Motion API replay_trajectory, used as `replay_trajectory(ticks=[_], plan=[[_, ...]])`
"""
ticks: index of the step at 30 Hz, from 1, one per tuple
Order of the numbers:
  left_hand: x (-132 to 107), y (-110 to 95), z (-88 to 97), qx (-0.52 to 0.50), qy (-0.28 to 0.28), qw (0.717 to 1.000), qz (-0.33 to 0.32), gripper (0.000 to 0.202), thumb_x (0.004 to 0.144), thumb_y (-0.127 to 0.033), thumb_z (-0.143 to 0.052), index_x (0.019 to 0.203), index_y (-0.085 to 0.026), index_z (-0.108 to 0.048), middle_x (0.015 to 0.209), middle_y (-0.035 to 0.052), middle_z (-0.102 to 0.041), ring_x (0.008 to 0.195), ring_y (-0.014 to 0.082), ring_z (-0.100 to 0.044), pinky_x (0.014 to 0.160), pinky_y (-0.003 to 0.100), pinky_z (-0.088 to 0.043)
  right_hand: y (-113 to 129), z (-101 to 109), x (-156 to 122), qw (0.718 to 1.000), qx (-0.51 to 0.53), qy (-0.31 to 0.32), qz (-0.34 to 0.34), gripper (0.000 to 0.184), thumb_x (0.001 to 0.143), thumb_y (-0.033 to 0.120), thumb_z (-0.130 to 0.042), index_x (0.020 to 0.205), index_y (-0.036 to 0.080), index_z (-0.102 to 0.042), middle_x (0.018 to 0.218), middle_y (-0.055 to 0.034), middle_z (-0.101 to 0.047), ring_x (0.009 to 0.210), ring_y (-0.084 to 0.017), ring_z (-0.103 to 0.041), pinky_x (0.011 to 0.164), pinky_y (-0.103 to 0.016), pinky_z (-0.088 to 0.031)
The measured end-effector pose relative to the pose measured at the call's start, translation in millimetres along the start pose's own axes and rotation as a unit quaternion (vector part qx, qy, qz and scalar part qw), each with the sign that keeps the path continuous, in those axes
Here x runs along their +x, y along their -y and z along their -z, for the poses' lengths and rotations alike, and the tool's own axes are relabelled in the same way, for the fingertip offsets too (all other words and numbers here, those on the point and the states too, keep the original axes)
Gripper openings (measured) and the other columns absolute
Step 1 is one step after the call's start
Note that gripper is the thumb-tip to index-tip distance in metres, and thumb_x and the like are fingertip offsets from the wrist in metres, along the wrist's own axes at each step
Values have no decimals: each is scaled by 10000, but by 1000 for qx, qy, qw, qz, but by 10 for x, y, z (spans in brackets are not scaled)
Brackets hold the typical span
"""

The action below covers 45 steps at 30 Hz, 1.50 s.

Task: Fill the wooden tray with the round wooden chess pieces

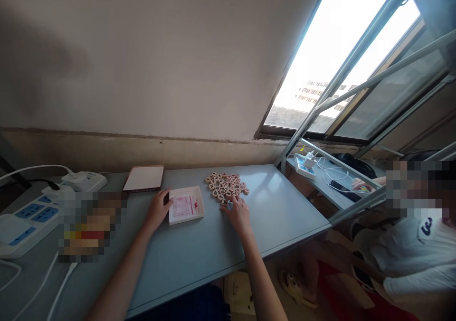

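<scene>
Round wooden Chinese chess pieces (228,184) with black and red characters lie in a tight cluster on the grey desk. My right hand (238,212) is at the near edge of this cluster, its thumb and fingers bent around a piece (223,202); the fingers partly cover it. To the left of the pieces is a shallow white plastic box (185,220), with reddish printing or marks visible on its bottom. My left hand (159,211) grips this box by its left wall, thumb near the rim.
A flat white-topped box (144,177) lies against the wall. Power strips (32,216) with cables crowd the desk's left, beside a blurred-out item (92,226). Past the metal bed frame (302,131), another person (416,245) sits at a second desk (331,188).
</scene>
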<state>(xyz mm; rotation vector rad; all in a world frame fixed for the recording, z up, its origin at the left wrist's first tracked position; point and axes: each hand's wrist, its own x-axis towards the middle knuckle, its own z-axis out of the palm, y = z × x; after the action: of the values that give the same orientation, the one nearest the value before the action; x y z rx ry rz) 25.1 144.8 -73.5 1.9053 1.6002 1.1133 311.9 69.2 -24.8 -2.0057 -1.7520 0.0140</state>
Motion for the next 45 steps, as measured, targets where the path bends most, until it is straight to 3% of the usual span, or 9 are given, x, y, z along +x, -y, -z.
replay_trajectory(ticks=[8,12,16,21,30,33,36,38,45], plan=[[-77,-145,6,-26,36,999,-29,362,780,-332,-432,1053,-153,-590,1067,97,-601,1024,222,-546,921,390,-430,46,119,-40,987,151,44,4,175,752,363,-578,835,213,-616,922,-40,-593,901,-193,-553,758,-286,-438],[-103,-238,27,-31,55,997,-36,326,813,-343,-390,990,-164,-598,1021,88,-597,959,207,-554,886,374,-442,530,90,107,977,195,39,80,230,768,407,-582,905,227,-620,945,-24,-617,877,-170,-553,751,-269,-424],[-105,-287,53,-36,55,997,-29,337,831,-402,-358,911,-173,-592,966,82,-606,942,211,-554,883,378,-440,1081,-174,250,974,96,110,172,182,737,340,-634,882,232,-637,881,-19,-653,885,-188,-565,748,-279,-399],[-96,-292,53,-50,45,997,-26,353,823,-452,-380,908,-181,-589,954,85,-616,941,218,-565,876,377,-447,1292,-397,279,972,20,125,198,169,770,304,-599,917,225,-621,919,-35,-670,915,-204,-576,756,-299,-372],[-80,-277,38,-26,57,997,-51,305,795,-420,-436,908,-176,-580,941,76,-605,920,217,-560,856,366,-443,1224,-352,177,974,63,96,194,183,795,246,-580,975,245,-548,913,5,-658,876,-176,-578,765,-288,-329],[-84,-264,22,-23,57,997,-37,300,789,-390,-442,939,-175,-587,968,72,-593,913,207,-560,845,351,-449,947,-203,242,980,110,53,158,120,819,227,-540,934,253,-564,939,16,-635,891,-158,-559,773,-269,-339],[-84,-256,-13,-19,46,998,-24,278,790,-352,-433,932,-168,-585,977,77,-581,903,201,-554,850,349,-443,530,-94,291,996,77,-19,37,117,828,217,-510,916,227,-588,992,-29,-603,945,-187,-524,782,-284,-351],[-82,-252,-38,-10,39,999,-22,249,788,-323,-428,913,-167,-578,964,79,-576,912,207,-544,863,361,-434,293,-83,287,999,38,-20,-10,148,801,261,-565,936,212,-599,1016,-61,-583,985,-219,-502,781,-299,-360],[-97,-212,-73,1,27,999,-22,192,796,-304,-434,894,-190,-553,961,67,-569,916,211,-540,872,378,-432,126,-156,178,1000,3,-4,5,134,781,262,-585,894,201,-621,1010,-75,-576,1021,-224,-478,806,-303,-360]])
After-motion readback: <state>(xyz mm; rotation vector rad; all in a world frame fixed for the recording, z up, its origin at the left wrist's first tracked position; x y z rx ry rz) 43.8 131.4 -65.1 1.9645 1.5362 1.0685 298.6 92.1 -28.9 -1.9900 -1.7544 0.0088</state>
